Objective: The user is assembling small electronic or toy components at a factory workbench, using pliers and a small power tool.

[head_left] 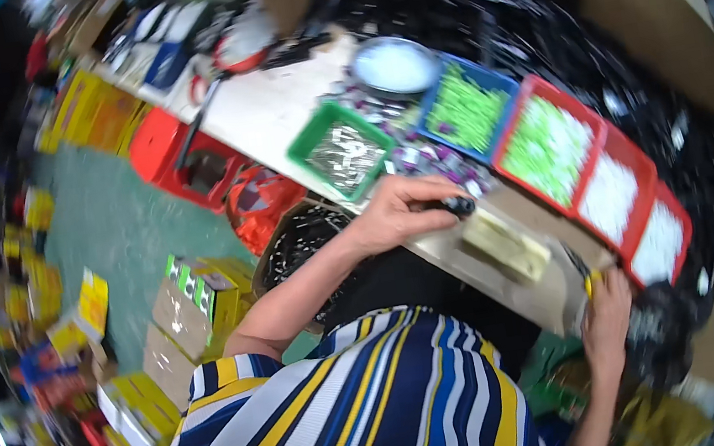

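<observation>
My left hand (397,210) rests on the edge of the pale worktable (267,112), its fingers closed on a small black part (460,205). It lies just below a heap of small purple and silver pieces (426,160). My right hand (609,314) is lower at the right end of the table, holding a tool with yellow handles (589,279). A tan block (508,244) lies on the table between the two hands.
Along the table stand a green tray (341,153) of silvery parts, a blue tray (469,106) and a red tray (549,148) of green pieces, red trays (637,213) of white pieces, and a white bowl (394,65). Cardboard boxes (185,309) and red stools (181,157) crowd the green floor.
</observation>
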